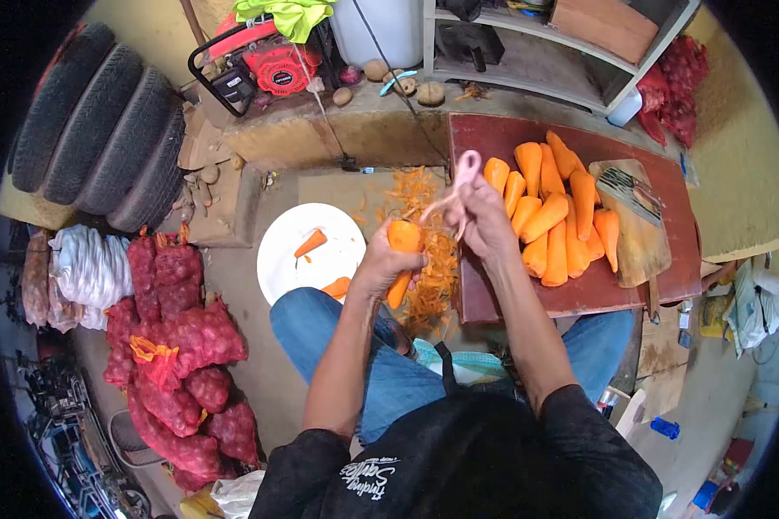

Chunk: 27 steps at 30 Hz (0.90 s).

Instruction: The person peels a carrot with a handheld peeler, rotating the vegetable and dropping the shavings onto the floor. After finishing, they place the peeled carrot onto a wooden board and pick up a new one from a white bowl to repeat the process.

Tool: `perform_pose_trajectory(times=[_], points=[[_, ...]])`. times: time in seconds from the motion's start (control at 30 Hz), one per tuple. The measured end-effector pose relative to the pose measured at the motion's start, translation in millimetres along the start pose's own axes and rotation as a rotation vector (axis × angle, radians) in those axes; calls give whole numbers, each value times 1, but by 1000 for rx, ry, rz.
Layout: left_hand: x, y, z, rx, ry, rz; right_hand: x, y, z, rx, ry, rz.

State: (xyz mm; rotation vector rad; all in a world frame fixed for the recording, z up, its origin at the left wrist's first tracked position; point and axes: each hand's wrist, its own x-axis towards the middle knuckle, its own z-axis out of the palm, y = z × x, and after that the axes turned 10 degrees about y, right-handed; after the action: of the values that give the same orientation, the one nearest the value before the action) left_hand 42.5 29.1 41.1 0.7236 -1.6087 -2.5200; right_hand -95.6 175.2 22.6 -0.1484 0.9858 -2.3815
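My left hand (381, 261) is wrapped round an orange carrot (404, 234), whose thick end points up and away from me. My right hand (485, 216) grips a pink peeler (467, 166), raised just to the right of the carrot and apart from it. Orange peelings (433, 285) lie on the floor beneath and between my hands. Several peeled carrots (550, 216) are piled on the red table (493, 298) at my right. To the left, a white basin (273, 246) holds carrot pieces (311, 243).
On the red table is a wooden board (645, 251) with a knife on it. Red net sacks (182, 337) fill the left floor below stacked tyres (104, 121). A low concrete ledge (320, 143) runs ahead, with a red machine (281, 69) behind it.
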Motion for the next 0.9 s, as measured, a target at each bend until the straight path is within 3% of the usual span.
perform_pose_trajectory(times=[0.3,0.4,0.53,0.63,0.67,0.77,0.8,0.9], points=[[5,-6,-6,-56,-26,-39,10,25,12,54,36,-16],[-9,-4,1,-59,-5,-56,37,23,-13,232,213,-64],[3,-7,-6,-130,-1,-46,3,-3,-4,-80,0,43],[3,-6,-4,-162,-25,-61,-10,6,5,-101,-48,5],[1,-9,-2,-158,-42,-70,2,11,1,-61,104,-58],[2,-9,-1,-146,-52,-76,18,0,-4,80,127,-124],[1,-9,-1,-161,-29,-71,5,-7,7,-34,122,-87],[1,-8,0,-204,0,-66,-12,5,23,-167,-88,18]])
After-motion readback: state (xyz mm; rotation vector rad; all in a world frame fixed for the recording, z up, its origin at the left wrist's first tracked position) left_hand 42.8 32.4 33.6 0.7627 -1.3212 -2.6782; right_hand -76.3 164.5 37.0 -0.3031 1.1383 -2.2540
